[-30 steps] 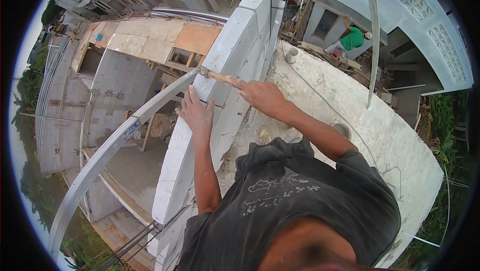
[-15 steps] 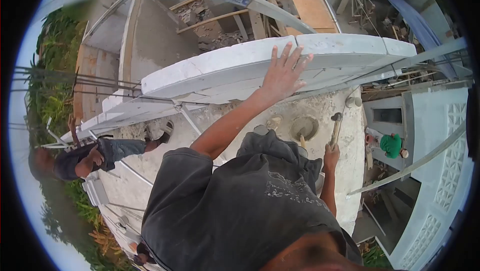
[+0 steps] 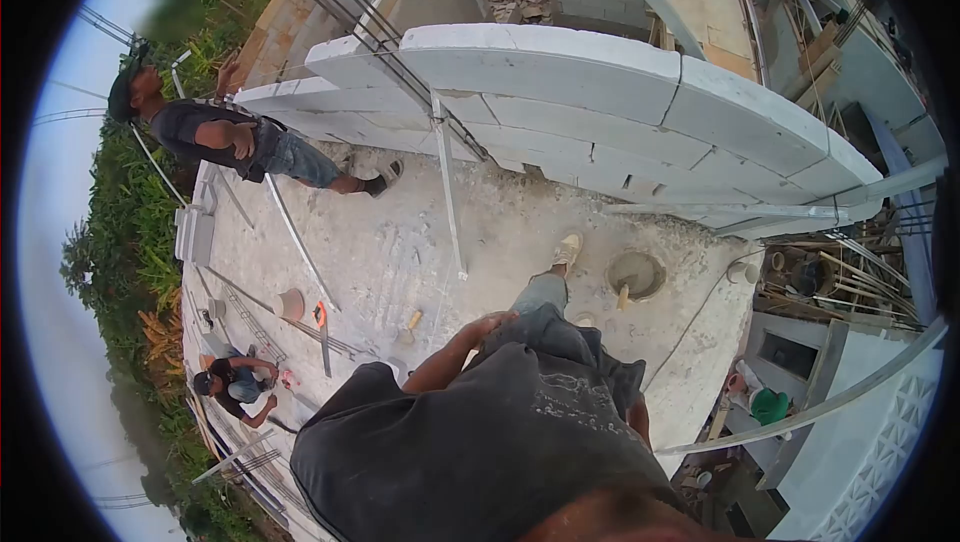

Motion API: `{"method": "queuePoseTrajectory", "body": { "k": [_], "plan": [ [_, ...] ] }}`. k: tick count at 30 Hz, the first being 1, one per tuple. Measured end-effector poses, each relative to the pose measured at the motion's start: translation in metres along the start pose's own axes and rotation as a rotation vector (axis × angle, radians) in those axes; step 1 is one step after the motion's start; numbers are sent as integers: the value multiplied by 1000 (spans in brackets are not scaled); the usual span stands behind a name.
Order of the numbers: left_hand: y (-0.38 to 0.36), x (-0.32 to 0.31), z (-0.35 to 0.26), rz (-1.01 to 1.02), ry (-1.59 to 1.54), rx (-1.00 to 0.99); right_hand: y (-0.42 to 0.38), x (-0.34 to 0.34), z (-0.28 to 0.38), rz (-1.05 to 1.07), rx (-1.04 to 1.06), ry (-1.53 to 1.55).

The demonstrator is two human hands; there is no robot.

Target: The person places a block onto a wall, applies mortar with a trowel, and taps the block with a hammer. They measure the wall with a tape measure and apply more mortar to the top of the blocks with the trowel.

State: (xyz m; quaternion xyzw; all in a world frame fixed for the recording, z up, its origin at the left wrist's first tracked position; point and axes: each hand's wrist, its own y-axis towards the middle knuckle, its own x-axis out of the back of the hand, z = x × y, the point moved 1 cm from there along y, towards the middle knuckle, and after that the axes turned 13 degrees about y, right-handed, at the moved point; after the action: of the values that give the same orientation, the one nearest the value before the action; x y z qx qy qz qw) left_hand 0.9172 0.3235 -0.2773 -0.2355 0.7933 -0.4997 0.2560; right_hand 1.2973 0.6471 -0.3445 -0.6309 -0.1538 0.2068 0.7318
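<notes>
My left hand (image 3: 490, 326) lies against my thigh, its fingers stretched along the shorts, with nothing visible in it. Of my right arm only the forearm (image 3: 639, 416) shows beside my shirt; the hand is hidden behind my clothing, so what it holds is out of sight. The hammer seen before is not visible. In front of my foot stands a round bucket (image 3: 648, 264) of grey mortar, a wooden-handled tool (image 3: 623, 298) leaning in it. Beyond it runs a low wall of white blocks (image 3: 560, 72).
A metal brace (image 3: 449, 182) slants from the wall. A handsaw (image 3: 323, 337), a pale bucket (image 3: 290, 304) and a wooden-handled tool (image 3: 410, 325) lie on the slab. One person (image 3: 215, 132) stands left; another (image 3: 240, 382) crouches lower left. A green-shirted person (image 3: 769, 406) is below, past the slab edge.
My left hand has come down from the block wall to my thigh. My right hand, which held a hammer, has gone out of sight. The view has turned, showing more of the left slab.
</notes>
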Motion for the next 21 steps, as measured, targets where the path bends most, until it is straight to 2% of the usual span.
{"method": "queuePoseTrajectory", "body": {
  "k": [1, 2, 3, 5, 7, 8, 9, 13, 15, 17, 20, 21],
  "plan": [
    [15, 2, 15, -52, -11, 42, 13, 1, 8, 41, 28, -35],
    [-28, -9, -22, -119, 285, -3, 41, 9, 12, 130, 57, -132],
    [-37, -10, -25, -140, 277, 8, 62, 12, 12, 222, 78, -231],
    [-62, -15, -43, -277, 473, 235, 29, -12, 31, 131, 346, -472],
    [-49, -6, -25, -329, 427, 39, 99, -13, 26, 181, 542, -714],
    [-47, -3, -21, -356, 406, -60, 95, -32, 32, 189, 647, -829],
    [-44, -2, -15, -341, 328, -123, 91, -48, 35, 156, 665, -950],
    [-84, -25, -28, -309, 10, -320, -69, -207, 65, 192, 730, -1304],
    [-82, -28, -17, -242, -103, -216, -124, -273, 64, 266, 773, -1396],
    [-106, -21, -11, -87, -202, -198, -165, -335, 49, 346, 806, -1487],
    [-84, 23, 43, 145, -632, -269, -216, -413, 12, 571, 894, -1601],
    [-97, 36, 51, 83, -780, -340, -229, -432, -5, 642, 924, -1638]
  ]
}}
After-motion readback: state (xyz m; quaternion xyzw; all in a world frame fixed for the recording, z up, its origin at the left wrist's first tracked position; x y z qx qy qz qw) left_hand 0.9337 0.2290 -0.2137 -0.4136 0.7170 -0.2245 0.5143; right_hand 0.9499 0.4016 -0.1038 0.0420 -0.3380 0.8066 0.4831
